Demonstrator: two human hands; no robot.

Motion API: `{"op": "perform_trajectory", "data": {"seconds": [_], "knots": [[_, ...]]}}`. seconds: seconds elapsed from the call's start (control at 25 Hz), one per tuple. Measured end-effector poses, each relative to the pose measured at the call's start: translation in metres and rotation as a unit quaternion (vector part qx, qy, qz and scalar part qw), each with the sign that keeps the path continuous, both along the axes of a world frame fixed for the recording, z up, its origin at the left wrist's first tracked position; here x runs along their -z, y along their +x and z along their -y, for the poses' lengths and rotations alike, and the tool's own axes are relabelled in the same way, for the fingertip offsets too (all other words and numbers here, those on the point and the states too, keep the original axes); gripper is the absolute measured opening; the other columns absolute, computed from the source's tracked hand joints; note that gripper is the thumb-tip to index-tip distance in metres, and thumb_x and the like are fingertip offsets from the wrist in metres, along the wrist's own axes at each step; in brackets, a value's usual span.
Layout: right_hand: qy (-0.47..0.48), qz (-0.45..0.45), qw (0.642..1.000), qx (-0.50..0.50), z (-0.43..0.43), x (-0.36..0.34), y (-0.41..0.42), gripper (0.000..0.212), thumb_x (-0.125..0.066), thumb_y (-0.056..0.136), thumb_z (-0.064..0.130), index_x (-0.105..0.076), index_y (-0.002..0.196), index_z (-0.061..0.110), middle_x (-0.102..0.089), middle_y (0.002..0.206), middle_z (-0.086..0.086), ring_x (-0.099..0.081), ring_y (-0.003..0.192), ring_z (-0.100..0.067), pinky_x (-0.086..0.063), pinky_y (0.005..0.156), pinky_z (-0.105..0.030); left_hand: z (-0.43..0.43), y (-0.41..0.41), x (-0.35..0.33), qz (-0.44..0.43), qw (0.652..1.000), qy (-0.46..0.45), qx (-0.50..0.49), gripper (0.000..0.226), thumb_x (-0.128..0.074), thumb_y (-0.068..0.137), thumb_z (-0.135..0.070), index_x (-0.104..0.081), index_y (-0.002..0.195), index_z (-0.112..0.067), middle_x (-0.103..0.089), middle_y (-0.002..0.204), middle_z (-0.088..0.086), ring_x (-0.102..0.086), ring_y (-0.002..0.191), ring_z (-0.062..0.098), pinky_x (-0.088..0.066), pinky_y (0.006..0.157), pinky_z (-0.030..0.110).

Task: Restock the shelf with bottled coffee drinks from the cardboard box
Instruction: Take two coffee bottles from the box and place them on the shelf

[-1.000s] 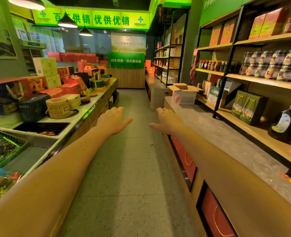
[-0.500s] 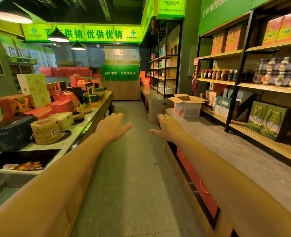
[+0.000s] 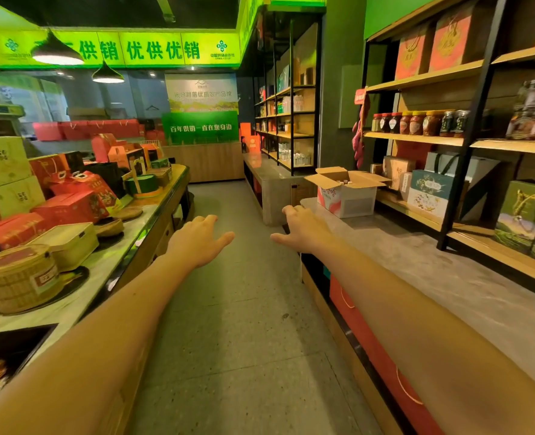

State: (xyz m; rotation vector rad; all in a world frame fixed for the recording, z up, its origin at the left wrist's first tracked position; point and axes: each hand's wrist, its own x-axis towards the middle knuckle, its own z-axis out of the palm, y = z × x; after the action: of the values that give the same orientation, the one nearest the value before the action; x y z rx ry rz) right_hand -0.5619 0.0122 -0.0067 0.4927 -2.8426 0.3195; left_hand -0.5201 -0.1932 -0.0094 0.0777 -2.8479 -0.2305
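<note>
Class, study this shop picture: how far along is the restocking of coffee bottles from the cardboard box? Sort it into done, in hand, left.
Done: nothing visible; the cardboard box sits open on the grey counter, bottle caps showing inside. In hand: nothing; the left hand and right hand are open, empty, stretched forward, short of the box. Left: reach the box, lift bottles out, set them on the shelf.

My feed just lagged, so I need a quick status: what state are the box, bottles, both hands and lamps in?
Cardboard box: flaps open, standing on the grey counter.
Bottles: inside the box, only the tops show.
Left hand: open, empty, over the aisle.
Right hand: open, empty, apart from the box.
Pendant lamps: lit.
</note>
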Motion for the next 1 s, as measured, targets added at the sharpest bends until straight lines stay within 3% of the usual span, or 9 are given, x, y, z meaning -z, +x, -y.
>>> {"op": "perform_trajectory", "data": {"seconds": [0.48,1.0], "knots": [[0.026,0.014,1.000,0.003,0.029,-0.011,-0.348,0.069,-0.056,0.088,0.047,-0.033,0.141,0.010,-0.042,0.143,-0.012,-0.037,0.134,-0.028,-0.039,0.106,-0.043,0.028,-0.353,-0.012,-0.037,0.999,0.005,-0.003,0.069,-0.041,0.091,-0.057,-0.033,0.143,-0.013,-0.043,0.142,0.013,-0.045,0.127,0.030,-0.043,0.101,0.045],[-0.003,0.002,0.999,0.032,0.147,-0.001,-0.698,0.069,-0.057,0.088,0.046,-0.032,0.142,0.012,-0.042,0.143,-0.011,-0.039,0.133,-0.027,-0.037,0.105,-0.042,0.129,-0.724,-0.018,-0.042,0.996,-0.045,0.062,0.068,-0.042,0.092,-0.055,-0.032,0.144,-0.012,-0.042,0.144,0.014,-0.043,0.129,0.031,-0.038,0.103,0.042]]}}
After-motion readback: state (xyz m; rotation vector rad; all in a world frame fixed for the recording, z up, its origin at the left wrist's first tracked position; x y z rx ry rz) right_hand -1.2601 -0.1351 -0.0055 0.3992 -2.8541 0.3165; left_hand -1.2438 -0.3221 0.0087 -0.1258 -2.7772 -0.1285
